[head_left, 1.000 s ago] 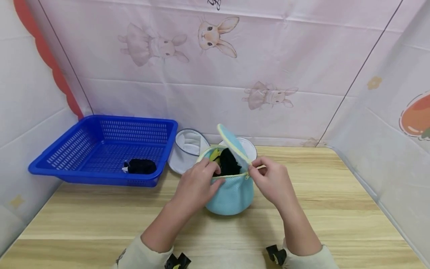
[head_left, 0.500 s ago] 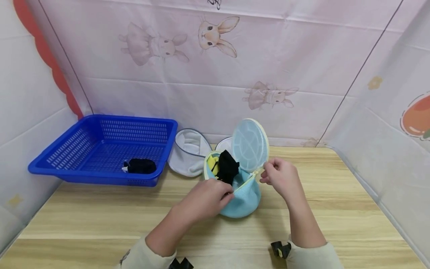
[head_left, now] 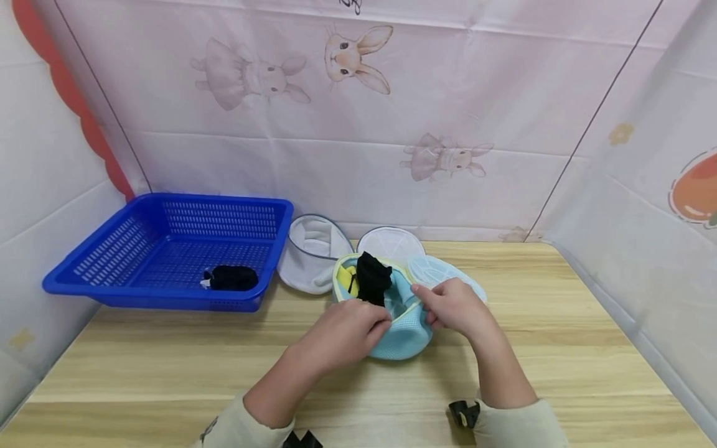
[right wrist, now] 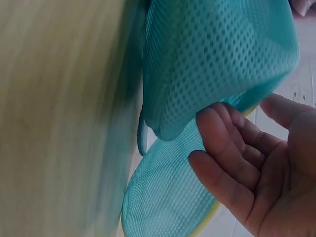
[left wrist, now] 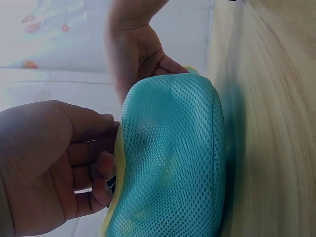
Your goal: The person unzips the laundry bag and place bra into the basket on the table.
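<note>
A light-blue mesh laundry bag [head_left: 400,339] with yellow trim stands upright on the wooden table, its round lid [head_left: 442,270] folded back to the right. Inside show a black cloth [head_left: 372,277] and a yellow item [head_left: 347,280] with black on it. My left hand [head_left: 344,333] pinches the yellow front rim at the left; the left wrist view shows its thumb and fingers along that trim. On the right, my right hand [head_left: 456,305] holds the rim between thumb and fingers. In the right wrist view its fingers [right wrist: 219,143] lie against the outer mesh wall.
A blue plastic basket [head_left: 179,302] stands at the left, with a black rolled cloth [head_left: 231,278] in it. Behind the bag sits a white mesh bag [head_left: 305,274], its round lid [head_left: 392,244] spread out to the right. A printed backdrop [head_left: 476,93] closes off the back.
The lid has swung from upright over the bag to lying back at the right. The left hand moved to the front rim; the right hand let go of the zipper area and took the rim.
</note>
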### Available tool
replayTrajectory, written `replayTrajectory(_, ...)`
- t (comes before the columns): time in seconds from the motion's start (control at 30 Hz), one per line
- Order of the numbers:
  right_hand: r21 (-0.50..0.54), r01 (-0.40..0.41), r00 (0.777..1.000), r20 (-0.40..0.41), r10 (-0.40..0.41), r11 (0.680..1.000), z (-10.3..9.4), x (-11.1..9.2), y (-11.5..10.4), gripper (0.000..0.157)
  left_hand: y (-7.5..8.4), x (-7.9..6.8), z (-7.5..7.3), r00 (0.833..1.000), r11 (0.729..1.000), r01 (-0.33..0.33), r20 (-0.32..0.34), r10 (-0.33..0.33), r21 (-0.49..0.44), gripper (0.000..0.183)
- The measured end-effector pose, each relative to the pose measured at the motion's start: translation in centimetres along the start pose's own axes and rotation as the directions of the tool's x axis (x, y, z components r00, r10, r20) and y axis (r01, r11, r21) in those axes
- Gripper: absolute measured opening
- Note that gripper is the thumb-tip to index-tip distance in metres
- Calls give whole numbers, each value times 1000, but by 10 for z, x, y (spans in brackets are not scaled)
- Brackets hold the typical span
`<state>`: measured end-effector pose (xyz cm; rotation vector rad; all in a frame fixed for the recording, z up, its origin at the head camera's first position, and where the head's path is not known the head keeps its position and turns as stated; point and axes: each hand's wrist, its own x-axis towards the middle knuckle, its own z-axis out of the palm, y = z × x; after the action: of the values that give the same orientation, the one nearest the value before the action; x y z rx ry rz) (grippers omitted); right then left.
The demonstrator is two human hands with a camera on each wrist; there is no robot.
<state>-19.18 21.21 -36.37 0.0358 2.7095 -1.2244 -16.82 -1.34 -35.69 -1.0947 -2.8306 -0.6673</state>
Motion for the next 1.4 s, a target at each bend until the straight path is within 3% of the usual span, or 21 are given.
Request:
replayTrajectory(0.1, -46, 22, 1000, 23, -21, 999, 1, -2, 0, 44, 1, 2, -2, 999, 999, 50, -17, -50, -21, 17)
replayTrajectory(0.2, -51, 28, 999, 20, -27, 998, 2, -4, -1, 39, -1, 3, -5, 990, 994, 104, -98, -105, -14, 15)
replayTrajectory(0.27, -54, 31, 999, 21, -30, 998, 3, -4, -1, 39, -3, 4, -8, 974, 991, 135, -184, -136, -16, 14)
replayTrajectory(0.37, -54, 36, 999, 28, -34, 998, 5, -4, -3, 39, -9, 6, -11, 935, 982, 189, -299, -189, -29, 14)
replayTrajectory(0.47, -61, 42, 999, 31, -40, 997, 6, -3, -4, 39, -11, 11, -13, 908, 971, 234, -348, -233, -40, 21)
replayTrajectory(0.53, -68, 44, 999, 28, -42, 997, 6, -4, -5, 39, -11, 17, -15, 902, 966, 256, -352, -249, -26, 28)
replayTrajectory(0.7, -85, 40, 999, 27, -38, 996, 5, -4, -4, 37, -12, 38, -17, 907, 954, 298, -318, -274, 27, 48)
replayTrajectory(0.87, -106, 53, 998, 29, -50, 993, 7, -3, -2, 36, -18, 57, -8, 936, 938, 324, -185, -299, 123, 56)
replayTrajectory(1.13, -145, 91, 995, 52, -84, 985, 10, -2, -7, 38, -21, 69, 4, 974, 948, 226, -84, -212, 225, 35)
replayTrajectory(1.4, -143, 86, 996, 41, -81, 986, 11, -3, -5, 36, -19, 77, 9, 983, 956, 169, 29, -181, 241, 21)
